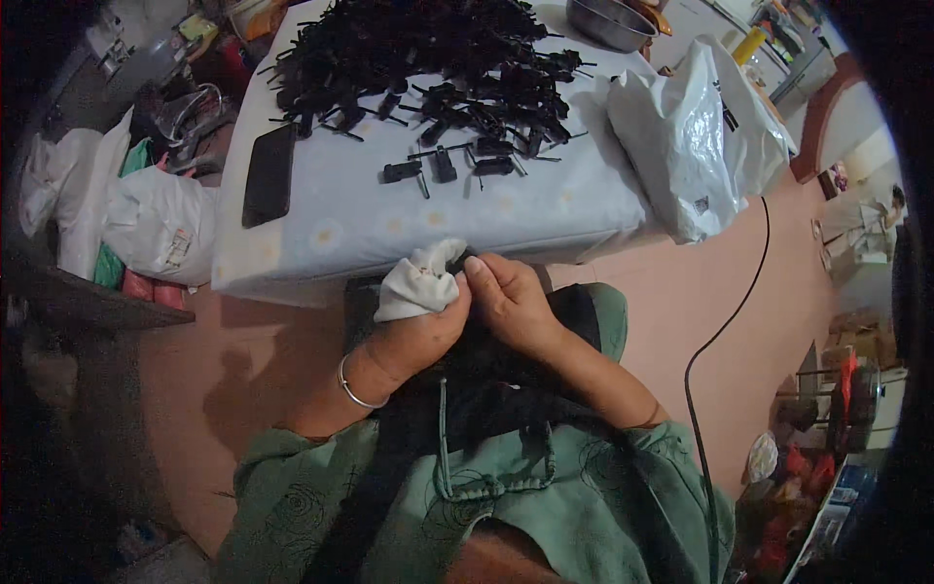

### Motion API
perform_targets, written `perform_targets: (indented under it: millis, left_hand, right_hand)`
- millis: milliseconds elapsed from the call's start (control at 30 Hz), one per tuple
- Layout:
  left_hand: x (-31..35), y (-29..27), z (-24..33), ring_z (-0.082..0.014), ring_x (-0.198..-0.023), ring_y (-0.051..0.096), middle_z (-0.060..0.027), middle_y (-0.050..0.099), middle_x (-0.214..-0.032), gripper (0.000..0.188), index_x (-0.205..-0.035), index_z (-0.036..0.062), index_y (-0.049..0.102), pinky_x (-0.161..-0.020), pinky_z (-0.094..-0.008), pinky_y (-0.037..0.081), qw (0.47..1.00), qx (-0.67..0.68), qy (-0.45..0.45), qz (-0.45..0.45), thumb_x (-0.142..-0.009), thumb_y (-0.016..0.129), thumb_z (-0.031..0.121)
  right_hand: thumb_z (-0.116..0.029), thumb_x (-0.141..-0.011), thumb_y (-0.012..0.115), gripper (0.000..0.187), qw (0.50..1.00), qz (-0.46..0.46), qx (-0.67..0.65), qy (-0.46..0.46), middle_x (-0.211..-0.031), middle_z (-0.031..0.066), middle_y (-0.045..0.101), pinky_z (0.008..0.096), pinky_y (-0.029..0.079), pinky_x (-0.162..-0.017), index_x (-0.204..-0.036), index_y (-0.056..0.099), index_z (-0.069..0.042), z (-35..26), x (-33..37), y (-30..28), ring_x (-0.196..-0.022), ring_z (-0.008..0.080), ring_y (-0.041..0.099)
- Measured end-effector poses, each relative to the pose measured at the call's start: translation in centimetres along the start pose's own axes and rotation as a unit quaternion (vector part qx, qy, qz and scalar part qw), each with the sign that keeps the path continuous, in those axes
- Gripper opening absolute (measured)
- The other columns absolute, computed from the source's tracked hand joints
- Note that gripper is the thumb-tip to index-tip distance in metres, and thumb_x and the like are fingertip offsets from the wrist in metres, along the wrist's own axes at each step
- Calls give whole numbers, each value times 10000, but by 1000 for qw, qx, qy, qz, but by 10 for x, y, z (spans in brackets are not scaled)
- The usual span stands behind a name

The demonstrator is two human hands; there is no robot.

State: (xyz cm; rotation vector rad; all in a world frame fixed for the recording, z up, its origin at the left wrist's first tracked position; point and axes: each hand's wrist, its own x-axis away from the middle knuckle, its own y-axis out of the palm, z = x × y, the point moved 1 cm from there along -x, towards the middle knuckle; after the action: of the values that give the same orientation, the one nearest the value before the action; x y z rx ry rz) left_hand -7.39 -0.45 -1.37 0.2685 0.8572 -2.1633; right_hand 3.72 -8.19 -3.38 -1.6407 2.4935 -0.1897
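Just in front of the table's near edge, both my hands are close together. My left hand (420,336) is closed on a bunched white cloth (413,287). Beside it, my right hand (516,302) is closed in a pinch at a small black part (469,257), mostly hidden by the fingers and cloth. On the table beyond lies a large heap of black plastic parts (389,54) with thin stems. Several similar black pieces (444,165) lie apart from the heap, toward me.
The table (365,219) has a pale flowered cover. A dark flat phone-like slab (269,175) lies at its left. A white plastic bag (671,146) stands at the right, near a metal bowl (608,24). A black cable (693,370) hangs at right; white sacks (161,219) stand left.
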Motion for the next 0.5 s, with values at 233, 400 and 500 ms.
perform_targets:
  millis: [233, 400, 500]
  left_hand:
    - [2, 9, -13, -338, -757, 577, -190, 578, -834, 230, -938, -14, 561, -665, -348, 468, 991, -106, 81, 10, -717, 547, 49]
    - [0, 3, -16, -211, -733, 560, -97, 580, -827, 216, -974, 0, 536, -643, -304, 457, 991, 101, -83, -14, -787, 549, 108]
    - [-2, -1, -20, -128, -736, 534, -42, 569, -840, 238, -1051, 8, 502, -637, -268, 445, 964, 194, -169, -75, -844, 513, 127]
  right_hand:
    - [-249, -901, 453, 313, 998, 26, -56, -12, -591, 42, 460, 271, 375, -538, -744, 511, 16, 19, -8, 8, -582, 101, 388]
    - [-198, -877, 495, 247, 1000, -6, 15, -15, -644, 75, 528, 286, 413, -569, -788, 535, 28, 3, -2, -9, -613, 113, 452]
    - [-154, -840, 545, 188, 991, 19, 91, -99, -715, 121, 580, 295, 439, -598, -851, 557, 32, 29, -2, -14, -637, 148, 521]
